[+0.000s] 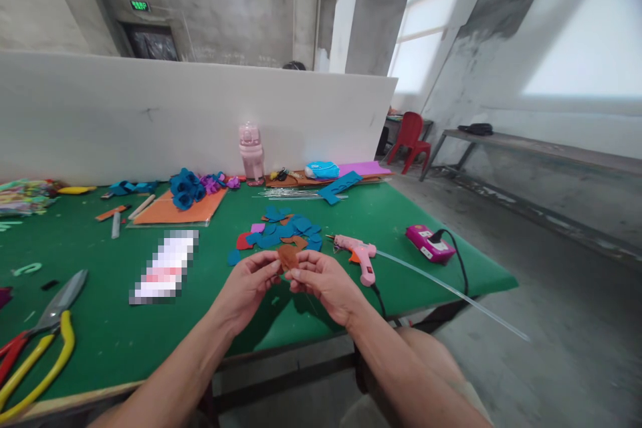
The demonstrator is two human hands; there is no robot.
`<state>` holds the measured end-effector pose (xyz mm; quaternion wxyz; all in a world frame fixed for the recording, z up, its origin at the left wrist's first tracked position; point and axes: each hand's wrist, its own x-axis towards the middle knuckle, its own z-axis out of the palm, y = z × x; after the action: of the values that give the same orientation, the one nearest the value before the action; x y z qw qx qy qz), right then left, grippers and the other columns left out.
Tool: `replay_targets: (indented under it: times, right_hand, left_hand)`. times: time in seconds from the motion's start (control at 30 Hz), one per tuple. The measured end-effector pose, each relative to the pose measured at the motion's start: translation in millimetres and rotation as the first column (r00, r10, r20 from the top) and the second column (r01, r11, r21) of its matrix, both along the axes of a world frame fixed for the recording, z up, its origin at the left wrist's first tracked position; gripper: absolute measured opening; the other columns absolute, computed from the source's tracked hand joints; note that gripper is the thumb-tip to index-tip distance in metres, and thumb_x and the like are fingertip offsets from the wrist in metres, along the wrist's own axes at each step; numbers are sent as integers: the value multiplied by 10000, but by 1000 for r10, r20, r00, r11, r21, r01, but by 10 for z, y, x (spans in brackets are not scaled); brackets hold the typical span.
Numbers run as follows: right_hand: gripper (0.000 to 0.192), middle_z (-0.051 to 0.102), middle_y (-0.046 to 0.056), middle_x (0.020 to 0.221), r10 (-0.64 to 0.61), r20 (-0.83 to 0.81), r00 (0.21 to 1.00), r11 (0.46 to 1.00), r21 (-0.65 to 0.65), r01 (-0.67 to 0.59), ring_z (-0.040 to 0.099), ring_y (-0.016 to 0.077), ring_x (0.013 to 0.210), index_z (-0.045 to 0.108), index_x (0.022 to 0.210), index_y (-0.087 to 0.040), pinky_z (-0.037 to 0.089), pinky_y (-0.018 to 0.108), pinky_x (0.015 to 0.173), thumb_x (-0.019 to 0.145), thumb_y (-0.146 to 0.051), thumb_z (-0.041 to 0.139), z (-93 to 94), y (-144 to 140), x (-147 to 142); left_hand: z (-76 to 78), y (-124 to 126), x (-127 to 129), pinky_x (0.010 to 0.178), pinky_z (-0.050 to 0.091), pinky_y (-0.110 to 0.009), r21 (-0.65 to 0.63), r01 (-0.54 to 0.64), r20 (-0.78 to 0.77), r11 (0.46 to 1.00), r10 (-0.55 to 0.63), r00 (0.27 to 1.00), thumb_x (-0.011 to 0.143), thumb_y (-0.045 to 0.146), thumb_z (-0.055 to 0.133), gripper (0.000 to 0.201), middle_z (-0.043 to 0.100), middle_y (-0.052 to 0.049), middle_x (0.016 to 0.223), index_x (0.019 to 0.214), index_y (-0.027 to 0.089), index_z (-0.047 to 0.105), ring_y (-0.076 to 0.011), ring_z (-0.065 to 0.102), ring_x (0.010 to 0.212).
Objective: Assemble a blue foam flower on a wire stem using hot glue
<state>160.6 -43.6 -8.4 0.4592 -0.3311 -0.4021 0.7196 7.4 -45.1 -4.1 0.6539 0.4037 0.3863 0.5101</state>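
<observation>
- Brown felt piece (287, 257), small and rounded, sits pinched between both hands just above the near edge of the green table (125, 328).
- Head view: left hand (248, 286) comes in from the lower left, its thumb and forefinger closed on the left edge of the felt piece, the other fingers curled loosely under.
- Right hand (324, 283) comes in from the lower right, its fingertips closed on the right edge of the same piece; the two hands touch at the fingertips.
- Just beyond the hands lies a pile of cut felt shapes (283, 231), mostly blue, with a few brown, red and purple ones among them.
- Pink glue gun (357, 255) lies on the table just right of the right hand, nozzle pointing left, a clear glue stick (451, 292) running out of its back past the table edge.
- Magenta power strip (430, 243) lies near the table's right corner with a black cord plugged in.
- Yellow-handled pliers (43, 341) lie at the near left, well apart from the hands.
- Further back, blue felt roses (186, 188) rest on an orange sheet (175, 209), and a pink water bottle (251, 152) stands upright against the white partition (150, 114).
- A blurred white patch (165, 266) lies left of the hands; what it is cannot be told.
</observation>
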Motion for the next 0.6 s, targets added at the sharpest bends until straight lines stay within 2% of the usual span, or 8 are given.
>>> replay_targets:
  times: [0.17, 0.3, 0.4, 0.5, 0.6]
  right_hand:
    - [326, 647, 18, 697, -3, 11, 1000, 1000, -12, 3, 567, 74, 528, 532, 838, -140, 441, 210, 558, 578, -201, 720, -6, 8, 4]
    - [308, 640, 14, 700, -2, 49, 999, 1000, -12, 3, 550, 69, 521, 530, 824, -143, 445, 204, 519, 580, -211, 704, -1, 3, 16]
    - [247, 627, 5, 680, 7, 154, 988, 1000, 24, -11, 533, 66, 501, 533, 802, -144, 430, 190, 464, 602, -205, 664, 13, -10, 15]
    - [162, 610, -3, 652, 31, 289, 957, 995, 85, -58, 513, 61, 485, 550, 768, -140, 407, 175, 424, 620, -173, 609, 23, -33, -6]
    - [131, 606, -4, 655, 68, 339, 938, 988, 107, -110, 512, 58, 497, 556, 757, -141, 395, 162, 414, 628, -155, 577, 17, -54, -33]
  left_hand:
    - [-17, 7, 0, 640, 421, -208, 5, 1, 65, 1000, -1, 998, 644, 155, 664, 156, 602, -17, 780, 794, 151, 619, -94, 547, 681]
    - [54, 12, -45, 630, 414, -219, 11, 15, 30, 1000, -16, 999, 636, 146, 642, 199, 605, -13, 765, 832, 168, 621, -105, 540, 677]
    - [151, 25, -123, 620, 399, -228, 72, -2, -171, 997, 14, 985, 691, 266, 601, 208, 604, -25, 769, 872, 169, 634, -122, 531, 701]
    - [220, 29, -175, 611, 377, -227, 116, 18, -423, 993, 33, 905, 690, 331, 597, 215, 615, -26, 781, 824, 170, 645, -127, 526, 706]
    - [230, 16, -168, 619, 373, -240, 130, 77, -513, 988, 0, 859, 674, 311, 597, 167, 610, -17, 703, 738, 161, 633, -130, 521, 668]
